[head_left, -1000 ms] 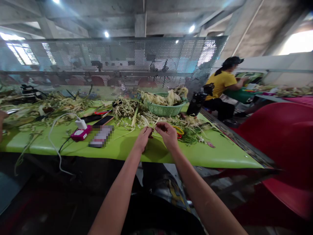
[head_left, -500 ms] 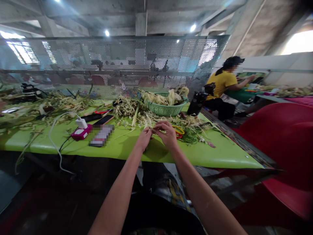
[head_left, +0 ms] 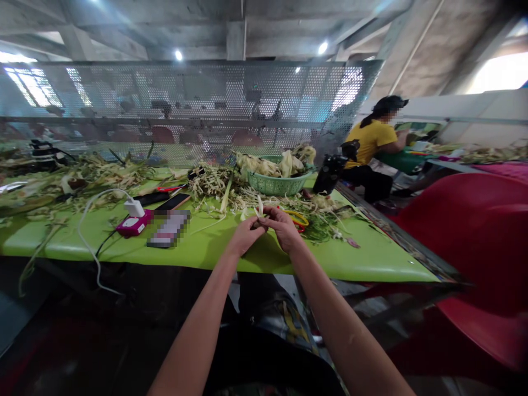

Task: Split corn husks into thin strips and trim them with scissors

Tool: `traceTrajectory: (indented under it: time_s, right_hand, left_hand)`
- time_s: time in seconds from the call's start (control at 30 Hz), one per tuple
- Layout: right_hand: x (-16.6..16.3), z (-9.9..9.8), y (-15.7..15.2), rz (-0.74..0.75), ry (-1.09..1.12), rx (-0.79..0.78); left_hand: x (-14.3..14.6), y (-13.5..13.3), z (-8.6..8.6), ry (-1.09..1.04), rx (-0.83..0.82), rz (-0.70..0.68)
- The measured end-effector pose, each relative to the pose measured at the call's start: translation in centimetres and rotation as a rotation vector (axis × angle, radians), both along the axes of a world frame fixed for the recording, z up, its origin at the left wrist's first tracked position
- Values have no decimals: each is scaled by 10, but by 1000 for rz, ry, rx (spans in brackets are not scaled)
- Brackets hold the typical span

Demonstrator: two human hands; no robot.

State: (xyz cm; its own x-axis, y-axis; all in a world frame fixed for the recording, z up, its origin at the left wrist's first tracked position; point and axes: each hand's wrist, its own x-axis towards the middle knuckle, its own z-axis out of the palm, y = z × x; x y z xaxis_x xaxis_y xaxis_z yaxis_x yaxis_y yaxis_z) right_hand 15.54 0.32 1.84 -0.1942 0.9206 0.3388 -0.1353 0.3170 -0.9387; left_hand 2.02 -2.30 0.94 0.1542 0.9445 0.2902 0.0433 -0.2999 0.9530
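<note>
My left hand [head_left: 246, 235] and my right hand [head_left: 284, 226] meet over the green tabletop near its front edge. Both are closed, fingertips together, on pale strips of what looks like corn husk [head_left: 260, 205] that stick up between them. Where exactly each finger grips is too small to make out. Just right of my right hand lie yellow and red loops [head_left: 301, 221], perhaps scissor handles. Beyond my hands a green plastic basket [head_left: 276, 185] holds pale, crumpled husks [head_left: 286, 164]. Dry braided or shredded strands [head_left: 210, 181] are heaped left of the basket.
A phone [head_left: 168, 229], a dark phone [head_left: 173, 202] and a magenta power block [head_left: 134, 223] with a white cable lie left. Loose husks [head_left: 103, 173] cover the far left. A black bottle-like object [head_left: 329, 175], a red chair [head_left: 466, 231] and a seated person [head_left: 371, 143] are right.
My left hand has turned and its fingers have come across toward my right hand. The pale strips now stand up more visibly between them. The view has shifted slightly.
</note>
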Motion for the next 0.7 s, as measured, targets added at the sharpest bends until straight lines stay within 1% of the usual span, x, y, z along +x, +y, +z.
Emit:
traceTrajectory:
  time_s: [0.07,0.17,0.23,0.3,0.47,0.57,0.63,0.7]
  right_hand:
    - [-1,1,-1,22,8,-10]
    - [-2,2,-3,-14,27,29]
    - [-3,4,-5,-24,47,43]
    - [-3,6,-6,-39,47,53]
    - [0,8,-7,-175,61,113]
    - [1,8,-8,-137,77,116]
    - [1,8,-8,-88,38,121]
    - [2,9,-8,-71,-40,153]
  left_hand:
    - [1,1,1,-10,14,-27]
    - [1,1,3,-43,55,-70]
    - [0,1,4,-75,47,-78]
    - [-1,2,3,-103,-3,-77]
    - [-2,7,-3,-181,-159,-56]
    - [-2,7,-4,-190,-202,0]
    - [-1,6,-3,-180,-183,26]
    - [-1,5,-3,-175,-142,41]
